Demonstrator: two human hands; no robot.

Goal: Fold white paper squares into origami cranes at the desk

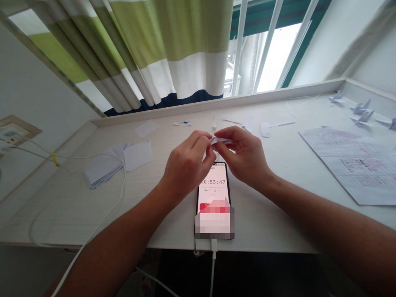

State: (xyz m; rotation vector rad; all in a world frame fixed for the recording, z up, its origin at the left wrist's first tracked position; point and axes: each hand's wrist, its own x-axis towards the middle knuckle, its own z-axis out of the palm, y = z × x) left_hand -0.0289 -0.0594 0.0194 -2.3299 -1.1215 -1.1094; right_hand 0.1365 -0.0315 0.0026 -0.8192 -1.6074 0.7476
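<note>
Between my two hands, just above the top end of a phone (213, 181), is a small folded piece of white paper (220, 140). My left hand (190, 161) pinches its left end, with the fingers curled. From the other side my right hand (243, 152) grips it between thumb and fingers. The fingers cover much of the paper, so its full shape is hidden. The phone lies flat on the white desk with its screen lit, showing 00:53:47 and a red button. A white cable (213, 260) is plugged into its lower end.
Left on the desk are a stack of white paper pieces (102, 171) and a loose long cable (123, 177). Paper scraps (265, 129) lie along the back. At right are a written sheet (355, 165) and several folded paper figures (361, 113).
</note>
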